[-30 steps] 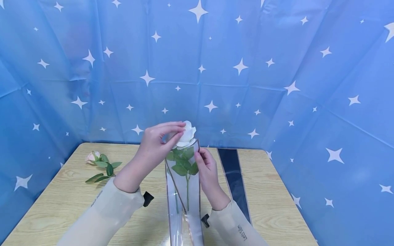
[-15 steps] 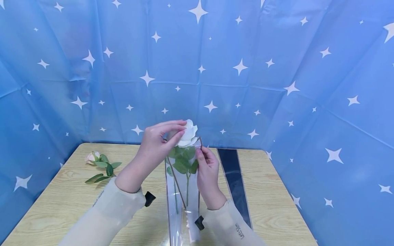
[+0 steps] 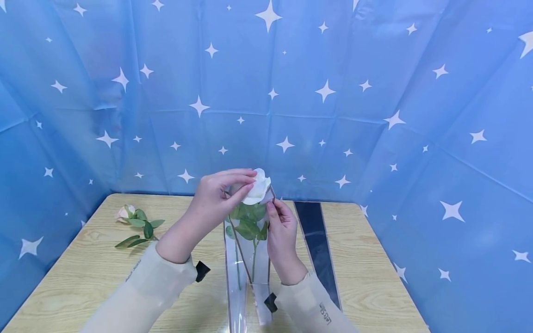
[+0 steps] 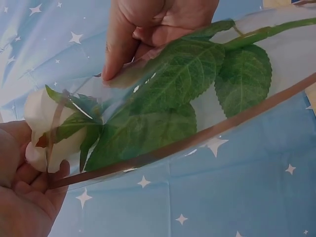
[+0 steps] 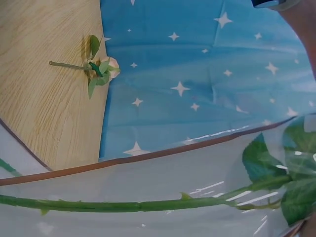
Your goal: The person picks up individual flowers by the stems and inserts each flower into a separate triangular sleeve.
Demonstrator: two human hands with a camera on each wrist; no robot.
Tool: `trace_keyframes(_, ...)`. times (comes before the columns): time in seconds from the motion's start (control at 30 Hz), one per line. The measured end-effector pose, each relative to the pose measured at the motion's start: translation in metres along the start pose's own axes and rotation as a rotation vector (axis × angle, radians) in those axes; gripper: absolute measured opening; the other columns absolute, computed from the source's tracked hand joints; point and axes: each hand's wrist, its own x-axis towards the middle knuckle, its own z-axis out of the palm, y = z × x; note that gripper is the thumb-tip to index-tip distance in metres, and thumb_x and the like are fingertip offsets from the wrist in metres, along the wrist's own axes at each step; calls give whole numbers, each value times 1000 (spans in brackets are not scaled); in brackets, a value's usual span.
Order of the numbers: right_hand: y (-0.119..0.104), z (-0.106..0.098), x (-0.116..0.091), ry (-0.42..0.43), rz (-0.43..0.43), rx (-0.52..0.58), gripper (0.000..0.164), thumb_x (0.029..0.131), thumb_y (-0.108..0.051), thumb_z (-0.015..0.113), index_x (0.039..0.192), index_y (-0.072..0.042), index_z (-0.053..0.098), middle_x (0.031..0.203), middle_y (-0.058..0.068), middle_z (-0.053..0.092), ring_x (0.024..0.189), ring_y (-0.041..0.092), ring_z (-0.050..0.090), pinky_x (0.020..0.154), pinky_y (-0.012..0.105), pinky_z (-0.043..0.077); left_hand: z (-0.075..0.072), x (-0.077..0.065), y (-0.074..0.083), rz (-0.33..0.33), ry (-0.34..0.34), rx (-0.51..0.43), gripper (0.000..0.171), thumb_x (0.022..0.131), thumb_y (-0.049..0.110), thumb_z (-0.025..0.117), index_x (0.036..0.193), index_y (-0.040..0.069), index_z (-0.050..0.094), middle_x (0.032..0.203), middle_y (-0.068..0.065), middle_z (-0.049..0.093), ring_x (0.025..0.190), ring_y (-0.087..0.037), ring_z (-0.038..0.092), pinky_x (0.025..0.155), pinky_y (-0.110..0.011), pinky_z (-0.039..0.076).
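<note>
My left hand (image 3: 222, 189) holds the white rose (image 3: 259, 187) by its bloom, which sits at the open top of a clear flower sleeve (image 3: 262, 259) with a brown border. In the left wrist view, fingers (image 4: 37, 177) curl round the bloom, and green leaves (image 4: 173, 74) show through the film. My right hand (image 3: 284, 226) pinches the sleeve's right edge just below the bloom. Through the film, the rose's long green stem (image 5: 133, 206) runs down inside, as the right wrist view shows. Another green stem (image 3: 238, 268) shows to its left, lower down.
A pale pink rose (image 3: 125, 212) with green leaves lies at the table's left back. A long dark strip in a clear sleeve (image 3: 318, 249) lies right of my hands on the wood-grain table (image 3: 366, 277). A blue star-printed curtain (image 3: 266, 92) hangs close behind.
The rose bloom has shifted slightly right, rising a little and then dipping lower, with my left hand following. My right hand has moved slightly right, still pinching the sleeve's edge.
</note>
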Motion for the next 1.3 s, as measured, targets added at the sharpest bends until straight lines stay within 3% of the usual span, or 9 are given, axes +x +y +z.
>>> trace_keyframes(0.1,0,0,0,9,-3,7,12,95,-13,58,97,-18,69,89,-6,62,85,7,57,74,18,48,0,0,1,-5,-15,6,14,87,16,69,99,12,75,113,3,69,102,-9,65,58,-19,50)
trace_keyframes(0.33,-1,0,0,7,-9,-20,12,94,-13,58,97,-17,69,88,-5,62,83,8,56,72,18,48,-7,0,0,-80,-103,48,18,89,21,67,104,14,73,115,4,69,72,-5,60,50,-20,45)
trace_keyframes(0.57,-1,-2,1,3,-4,-13,13,94,-12,58,98,-18,69,89,-5,62,84,7,57,74,18,49,-10,-1,2,-37,-144,98,18,90,24,66,103,13,74,115,4,68,102,-11,65,59,-22,48)
trace_keyframes(0.77,-1,-3,0,-13,-11,-17,14,94,-12,58,96,-20,69,88,-5,62,84,7,56,72,18,48,-9,-1,2,-28,-186,102,22,91,25,64,109,15,72,119,4,67,105,-12,64,62,-23,51)
trace_keyframes(0.97,-1,-4,1,-6,-7,-8,14,94,-11,58,95,-20,69,88,-6,62,85,7,57,74,18,49,-11,-5,-2,-10,-119,38,23,90,22,66,112,15,71,122,4,65,115,-12,59,85,-30,54)
trace_keyframes(1.3,-1,-6,2,19,-17,-12,14,94,-12,58,94,-20,69,88,-6,63,85,6,57,75,18,50,-15,-11,-13,64,26,-21,15,88,15,67,103,13,72,122,-1,65,118,-16,57,99,-34,46)
